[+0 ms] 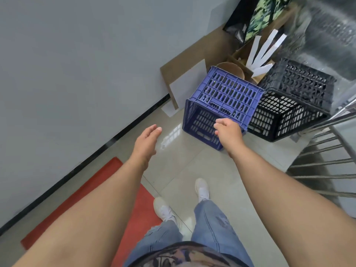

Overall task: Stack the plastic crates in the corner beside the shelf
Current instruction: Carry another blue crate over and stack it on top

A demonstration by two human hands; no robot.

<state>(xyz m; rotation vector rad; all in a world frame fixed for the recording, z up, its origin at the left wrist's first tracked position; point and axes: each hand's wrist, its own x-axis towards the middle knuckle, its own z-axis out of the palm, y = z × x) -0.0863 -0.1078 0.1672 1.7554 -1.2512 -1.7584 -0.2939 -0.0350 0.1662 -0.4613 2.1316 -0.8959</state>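
A blue plastic crate (pixel 223 93) lies on its side on the tiled floor, its opening facing me. A black plastic crate (pixel 289 105) lies on its side right beside it, touching it on the right. My right hand (pixel 229 131) is at the near upper rim of the blue crate, fingers curled over the rim into the opening. My left hand (pixel 147 140) hovers above the floor to the left of the blue crate, apart from it, with flat spread fingers and nothing in it.
Cardboard sheets (pixel 185 70) lean on the grey wall (pixel 77 64) behind the crates, with an open carton of white strips (pixel 260 53). A metal wire shelf (pixel 327 160) stands at right. A red mat (pixel 119 199) lies along the wall by my feet.
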